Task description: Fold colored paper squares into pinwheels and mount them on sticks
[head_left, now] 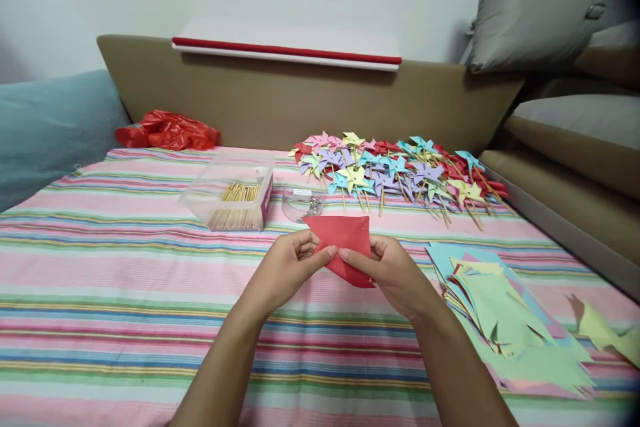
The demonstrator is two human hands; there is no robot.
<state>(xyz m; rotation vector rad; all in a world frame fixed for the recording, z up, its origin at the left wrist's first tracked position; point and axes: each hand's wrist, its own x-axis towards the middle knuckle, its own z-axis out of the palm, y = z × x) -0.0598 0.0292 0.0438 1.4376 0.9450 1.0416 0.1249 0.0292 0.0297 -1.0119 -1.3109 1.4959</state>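
A piece of red paper (345, 230) is held up between my two hands, above the striped cloth. My left hand (297, 257) pinches its left side, thumb on the near face. On the right side, my right hand (390, 263) grips it the same way, and the two thumb tips nearly meet at the middle. The fingers behind the paper are partly hidden. Just beyond the paper stands a round clear container (295, 203) with small metal pieces in it. Left of that, a clear plastic box (200, 197) holds many thin wooden sticks (241, 192).
Many coloured paper pinwheels on sticks (385, 170) lie in a pile at the back right. Stacked coloured paper sheets (510, 307) rest at right, near a loose yellow paper piece (607, 333). A red plastic bag (173, 130) is at back left. Grey cushions (535, 13) border the right.
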